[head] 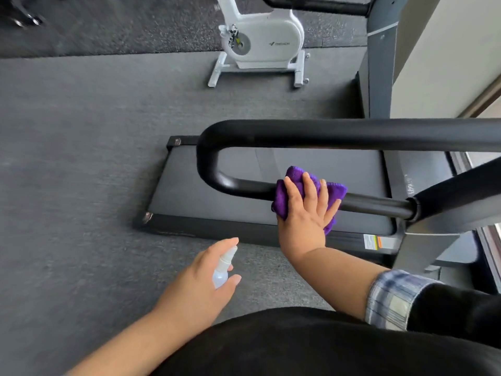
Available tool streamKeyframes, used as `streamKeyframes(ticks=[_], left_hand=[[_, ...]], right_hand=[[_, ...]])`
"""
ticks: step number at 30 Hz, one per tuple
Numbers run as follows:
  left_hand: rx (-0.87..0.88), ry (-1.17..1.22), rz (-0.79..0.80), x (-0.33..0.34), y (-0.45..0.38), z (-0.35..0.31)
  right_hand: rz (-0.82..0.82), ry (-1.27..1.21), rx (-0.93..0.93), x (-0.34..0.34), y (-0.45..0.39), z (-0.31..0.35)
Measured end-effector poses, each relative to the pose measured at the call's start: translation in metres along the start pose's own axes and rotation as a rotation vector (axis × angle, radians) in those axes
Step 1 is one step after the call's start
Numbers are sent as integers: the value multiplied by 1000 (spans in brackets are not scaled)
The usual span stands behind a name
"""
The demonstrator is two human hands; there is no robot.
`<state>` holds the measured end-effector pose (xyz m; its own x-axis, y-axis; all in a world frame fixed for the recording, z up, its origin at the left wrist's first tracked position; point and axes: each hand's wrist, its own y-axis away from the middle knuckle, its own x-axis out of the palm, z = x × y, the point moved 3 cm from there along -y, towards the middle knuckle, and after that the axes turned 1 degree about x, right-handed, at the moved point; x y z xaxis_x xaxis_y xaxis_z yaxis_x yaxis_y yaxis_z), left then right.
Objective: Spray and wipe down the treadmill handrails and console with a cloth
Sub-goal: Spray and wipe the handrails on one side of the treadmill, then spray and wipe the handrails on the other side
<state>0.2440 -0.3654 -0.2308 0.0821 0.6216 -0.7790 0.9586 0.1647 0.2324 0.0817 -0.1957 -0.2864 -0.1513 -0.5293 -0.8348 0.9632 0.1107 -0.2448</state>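
Right now, seen from the head camera, the person's right hand [306,213] lies with fingers spread and fairly straight over a folded purple cloth [334,189], pressing it onto the lower bar of the black treadmill handrail [379,206]. That bar curves round at its end and runs back as an upper bar. The left hand [206,272] hangs lower, over the grey floor, fingers curled round a small clear spray bottle [223,267], forefinger stretched along its nozzle. The treadmill deck [311,164] lies below the rail, and a white exercise bike [260,39] stands well beyond. The console is out of sight. My worry: a flat palm gives little hold, so the cloth could slip round the bar and fall; a stray squeeze would wet the floor.
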Motion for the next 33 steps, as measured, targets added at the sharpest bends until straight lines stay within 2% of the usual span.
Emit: streamKeyframes(ticks=[7, 10, 13, 16, 21, 24, 27, 33], left_hand=[[58, 4, -36, -75, 13, 84], [135, -59, -39, -107, 13, 108], [157, -82, -86, -138, 16, 137], [132, -46, -137, -164, 27, 173], [54, 67, -247, -209, 40, 221], [9, 124, -353, -244, 39, 248], [-42, 139, -443, -286, 26, 272], [-68, 115, -529, -389, -26, 317]], right_hand=[[-34, -130, 153, 47, 6, 120], [-162, -339, 380, 54, 3, 161], [-263, -542, 528, 52, 9, 183], [-215, -751, 590, 56, 27, 218], [162, -891, 188, 68, 57, 311], [248, -929, 5, 68, 46, 359], [335, -955, -66, 79, 26, 400], [408, -948, -207, 131, -30, 484]])
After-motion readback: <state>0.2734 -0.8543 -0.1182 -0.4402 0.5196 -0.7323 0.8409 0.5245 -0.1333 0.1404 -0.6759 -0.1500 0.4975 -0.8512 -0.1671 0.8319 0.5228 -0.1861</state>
